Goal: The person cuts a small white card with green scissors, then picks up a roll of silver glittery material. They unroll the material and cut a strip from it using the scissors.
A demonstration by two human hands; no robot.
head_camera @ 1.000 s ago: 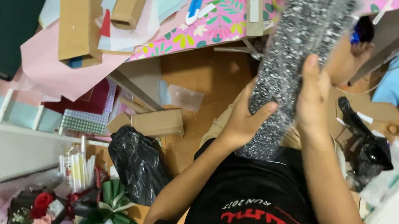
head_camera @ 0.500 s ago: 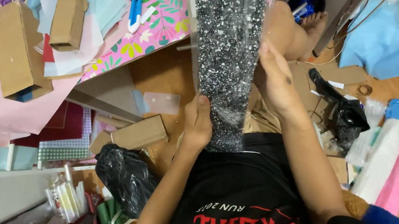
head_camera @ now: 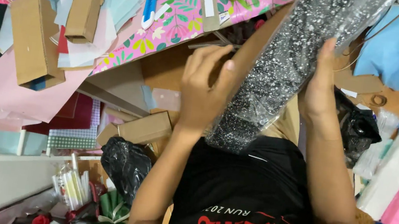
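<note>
The glittery black roll (head_camera: 287,72) (wrapped in clear film) is slanting between both hands, its lower end resting against the lap. The right hand (head_camera: 322,87) is clasping its right edge. The left hand (head_camera: 205,89), fingers loosely spread, is touching its left edge. A cardboard box (head_camera: 143,128) is lying just below the left fingers; the floral pink paper (head_camera: 181,17) is lying just beyond them.

Glossy clear plastic sleeve (head_camera: 287,72) over glittery black roll, matt brown cardboard boxes (head_camera: 34,44)
</note>
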